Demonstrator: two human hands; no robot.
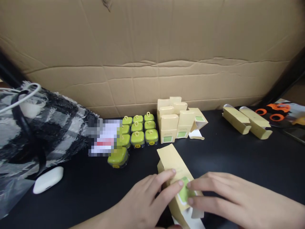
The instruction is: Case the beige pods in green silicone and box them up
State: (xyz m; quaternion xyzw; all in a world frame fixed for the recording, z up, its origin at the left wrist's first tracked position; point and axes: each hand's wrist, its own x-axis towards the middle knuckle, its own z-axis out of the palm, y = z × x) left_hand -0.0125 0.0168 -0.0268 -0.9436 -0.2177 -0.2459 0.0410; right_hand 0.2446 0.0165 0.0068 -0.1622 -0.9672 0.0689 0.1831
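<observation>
A pale yellow carton (175,159) with a green label lies tilted on the black table in front of me. Its near end stands open, with white inner flaps (190,219) showing. My left hand (152,197) grips the carton from the left, fingertips on its top face beside the label. From the right, my right hand (221,194) has its bent fingers on the label and the carton's edge; its thumb is hidden. Beyond, several small clear containers with green lids (137,138) stand in rows, with one container (118,157) nearer to me.
Several upright cartons (169,122) stand grouped behind, beside an open carton (197,119). Two cartons (235,119) lie at right, near an orange-wheeled toy (277,111). At left are a white case (49,179) and black-and-white fabric (64,127). A cardboard wall (152,38) closes the back.
</observation>
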